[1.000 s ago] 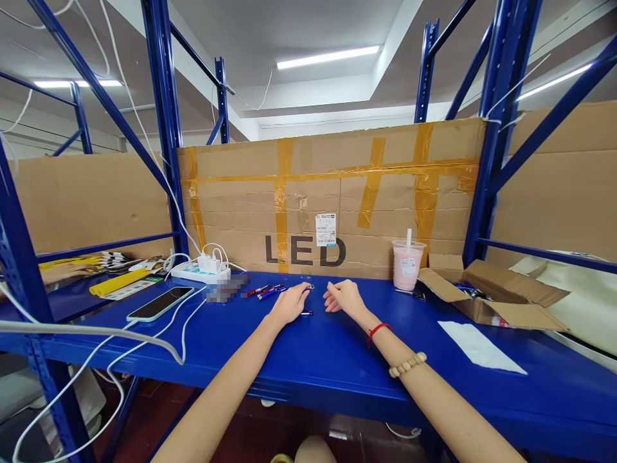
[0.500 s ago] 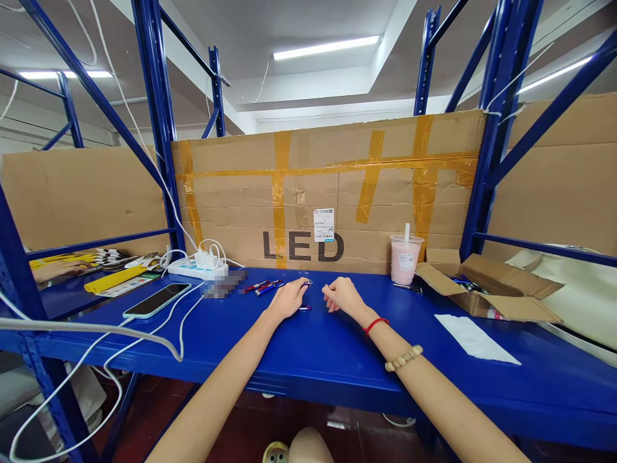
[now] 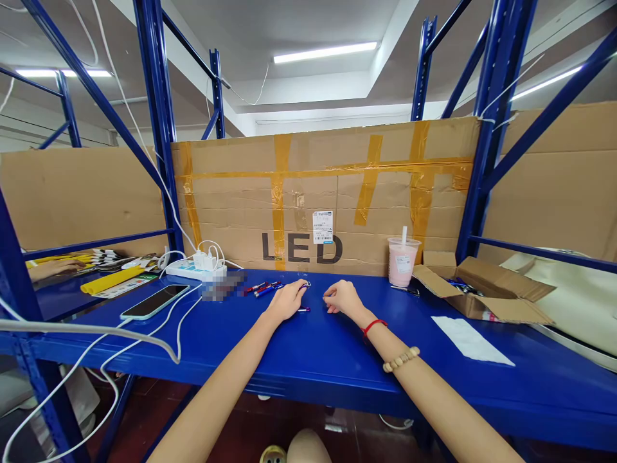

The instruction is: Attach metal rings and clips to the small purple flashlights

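Note:
My left hand (image 3: 288, 301) is closed on the blue tabletop (image 3: 289, 350), and a small metal ring (image 3: 308, 284) shows at its fingertips. Most of the item belonging to that ring is hidden by the fingers. Just to the right, my right hand (image 3: 344, 298) is held with its fingers curled in a pinch; whatever it may hold is too small to see. Beside my left hand lie several slim red and blue pen-like metal pieces (image 3: 268, 289). A short purple piece with a shiny end (image 3: 303, 310) pokes out under my left fingers.
A pink drink cup (image 3: 402, 262) with a straw stands at the back, near an open cardboard box (image 3: 486, 302) of small parts. White paper (image 3: 471, 341) lies right. On the left are a phone (image 3: 157, 302), a power strip (image 3: 187, 271), cables and another person's hand (image 3: 58, 267).
My right fingers have shifted very slightly, still pinched. My left hand stays in place. The whole view has tilted and turned a little.

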